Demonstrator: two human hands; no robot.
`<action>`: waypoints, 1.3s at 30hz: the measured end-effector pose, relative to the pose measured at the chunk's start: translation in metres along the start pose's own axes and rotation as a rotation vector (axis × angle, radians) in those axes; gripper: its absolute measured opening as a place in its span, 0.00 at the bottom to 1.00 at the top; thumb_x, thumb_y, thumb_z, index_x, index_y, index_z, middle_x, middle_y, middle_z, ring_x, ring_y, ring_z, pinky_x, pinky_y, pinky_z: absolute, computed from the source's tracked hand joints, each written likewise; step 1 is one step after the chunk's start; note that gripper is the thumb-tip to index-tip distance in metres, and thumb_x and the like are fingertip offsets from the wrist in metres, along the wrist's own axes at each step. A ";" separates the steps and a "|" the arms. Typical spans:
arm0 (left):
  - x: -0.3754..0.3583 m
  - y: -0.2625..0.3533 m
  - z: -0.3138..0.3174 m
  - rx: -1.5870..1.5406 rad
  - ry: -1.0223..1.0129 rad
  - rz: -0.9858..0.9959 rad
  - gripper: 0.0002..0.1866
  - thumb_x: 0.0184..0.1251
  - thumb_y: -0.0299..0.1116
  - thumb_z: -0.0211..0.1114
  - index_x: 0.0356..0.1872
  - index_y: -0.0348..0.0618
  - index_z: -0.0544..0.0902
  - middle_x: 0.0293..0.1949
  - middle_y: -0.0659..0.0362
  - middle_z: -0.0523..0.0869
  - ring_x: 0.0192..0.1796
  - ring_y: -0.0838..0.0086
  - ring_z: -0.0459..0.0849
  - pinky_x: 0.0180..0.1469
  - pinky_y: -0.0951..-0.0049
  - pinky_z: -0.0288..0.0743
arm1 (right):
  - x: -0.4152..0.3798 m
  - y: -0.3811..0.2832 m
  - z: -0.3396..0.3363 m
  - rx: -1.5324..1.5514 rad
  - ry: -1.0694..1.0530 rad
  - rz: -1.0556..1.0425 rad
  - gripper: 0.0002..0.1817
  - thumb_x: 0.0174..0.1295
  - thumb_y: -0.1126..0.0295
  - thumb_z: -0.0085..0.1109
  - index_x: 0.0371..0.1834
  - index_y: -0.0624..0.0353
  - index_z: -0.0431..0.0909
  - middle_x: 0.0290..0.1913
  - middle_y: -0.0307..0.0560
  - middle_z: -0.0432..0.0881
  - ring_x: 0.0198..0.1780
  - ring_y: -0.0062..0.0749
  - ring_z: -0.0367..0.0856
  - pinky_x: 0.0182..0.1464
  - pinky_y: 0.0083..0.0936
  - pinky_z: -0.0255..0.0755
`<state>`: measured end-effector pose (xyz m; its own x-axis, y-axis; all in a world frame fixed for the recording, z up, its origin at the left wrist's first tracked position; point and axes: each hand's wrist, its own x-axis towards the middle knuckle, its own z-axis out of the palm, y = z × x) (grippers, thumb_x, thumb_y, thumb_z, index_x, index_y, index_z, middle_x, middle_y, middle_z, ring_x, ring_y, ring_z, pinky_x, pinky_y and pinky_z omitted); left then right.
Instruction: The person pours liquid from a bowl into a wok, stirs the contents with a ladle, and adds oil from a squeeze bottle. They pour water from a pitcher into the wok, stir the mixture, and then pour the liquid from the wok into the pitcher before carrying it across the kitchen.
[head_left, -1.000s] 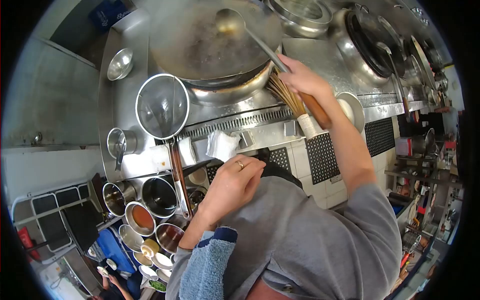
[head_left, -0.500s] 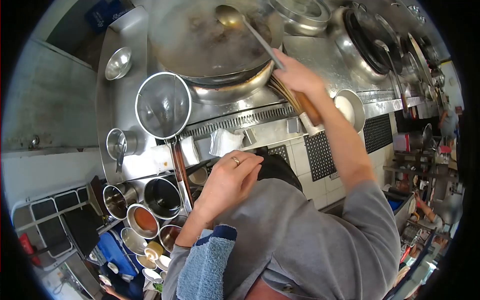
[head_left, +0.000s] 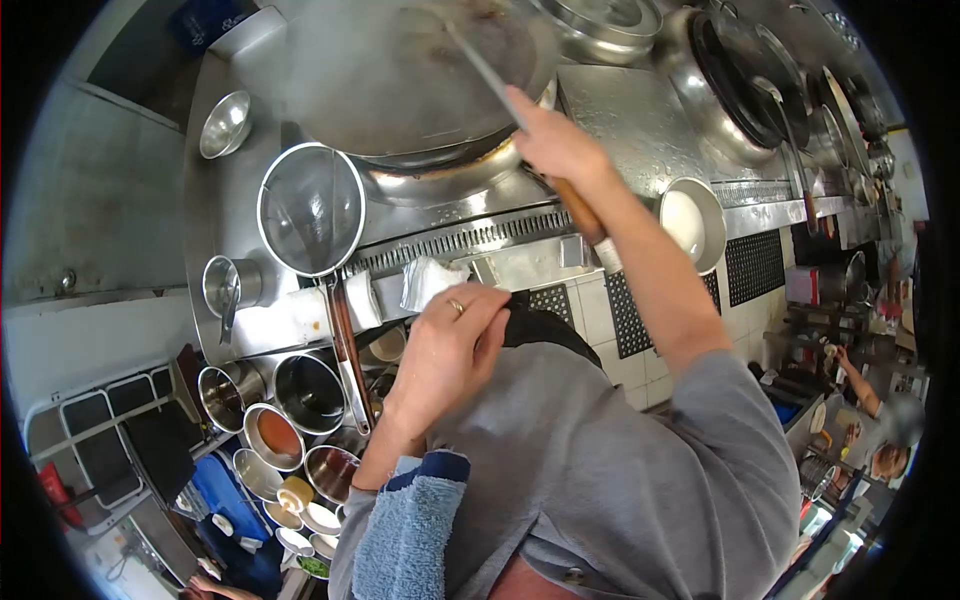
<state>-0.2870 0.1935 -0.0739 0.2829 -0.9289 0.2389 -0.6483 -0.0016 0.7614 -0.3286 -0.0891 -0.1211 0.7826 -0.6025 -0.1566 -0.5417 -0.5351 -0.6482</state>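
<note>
My right hand [head_left: 560, 145] grips the metal shaft of a long ladle [head_left: 486, 78], and its wooden handle end [head_left: 578, 208] sticks out below my wrist. The ladle's far end reaches into a large wok [head_left: 425, 130] with dark contents, blurred by steam. My left hand [head_left: 452, 345], with a ring on one finger, hovers before my chest, fingers bent and held together, with nothing seen in it. White cloths [head_left: 428, 282] lie just beyond it on the stove edge. A round mesh strainer [head_left: 312, 210] rests to the left.
Metal pots with dark liquid [head_left: 310, 393] and red sauce [head_left: 276, 436] stand at the lower left. A pan of white contents [head_left: 692, 225] sits beside my right forearm. Another wok [head_left: 725, 95] is at the upper right. A co-worker [head_left: 880, 420] is at the far right.
My right hand and the ladle have moved up and left, and the ladle's bowl is now lost in steam. My left hand has shifted slightly left. The co-worker shows more.
</note>
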 end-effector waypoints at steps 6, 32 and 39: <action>0.023 -0.003 -0.011 0.251 -0.012 0.032 0.17 0.65 0.26 0.64 0.55 0.31 0.80 0.59 0.43 0.80 0.68 0.47 0.72 0.69 0.51 0.64 | -0.039 0.017 -0.022 0.835 -0.408 0.122 0.40 0.67 0.72 0.52 0.81 0.49 0.46 0.21 0.33 0.70 0.14 0.14 0.65 0.11 0.18 0.62; -0.022 -0.001 -0.013 0.152 -0.118 -0.072 0.25 0.68 0.30 0.63 0.63 0.29 0.72 0.66 0.42 0.73 0.74 0.48 0.64 0.75 0.52 0.57 | -0.009 0.004 -0.010 0.175 -0.068 0.079 0.41 0.64 0.71 0.50 0.80 0.54 0.45 0.29 0.45 0.79 0.18 0.25 0.72 0.21 0.26 0.74; -0.030 0.005 -0.015 0.119 -0.142 -0.054 0.25 0.68 0.30 0.64 0.63 0.29 0.73 0.66 0.43 0.73 0.74 0.49 0.63 0.75 0.53 0.57 | -0.053 -0.034 -0.008 1.792 -0.547 0.403 0.09 0.70 0.74 0.46 0.51 0.62 0.63 0.27 0.36 0.67 0.18 0.15 0.68 0.15 0.17 0.65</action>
<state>-0.2884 0.2272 -0.0688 0.2224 -0.9692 0.1055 -0.7160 -0.0890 0.6924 -0.3542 -0.0434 -0.0846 0.9002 -0.1010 -0.4236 -0.0650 0.9307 -0.3600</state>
